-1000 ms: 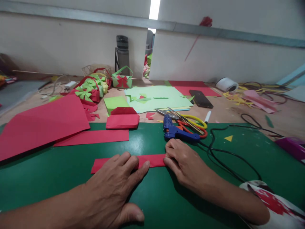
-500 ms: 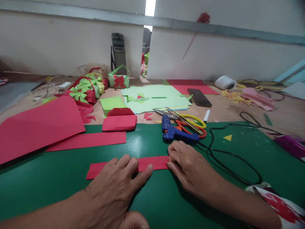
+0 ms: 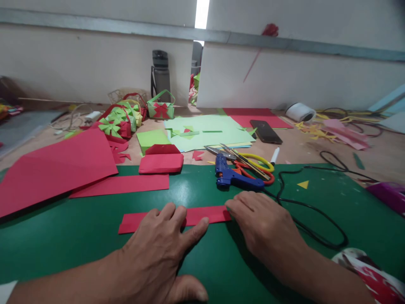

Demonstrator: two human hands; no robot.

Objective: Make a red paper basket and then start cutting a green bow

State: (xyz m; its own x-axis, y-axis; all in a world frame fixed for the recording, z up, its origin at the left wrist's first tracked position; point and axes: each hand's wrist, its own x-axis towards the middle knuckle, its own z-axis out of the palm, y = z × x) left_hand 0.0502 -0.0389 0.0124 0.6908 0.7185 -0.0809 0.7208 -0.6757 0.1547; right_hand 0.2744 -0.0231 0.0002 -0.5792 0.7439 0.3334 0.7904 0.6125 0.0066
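L grip palm-down, spread, thumb splayed out, fingers on red paper strip flat on green counter; R grip knuckles-up at strip's R end, can't tell if pinching.

Left hand across a red strip — right hand at its right end

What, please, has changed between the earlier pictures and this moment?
The right hand has slid rightward along the red strip, and the left hand has edged the same way. Both remain on the strip. The blue glue gun and folded red piece stayed put.
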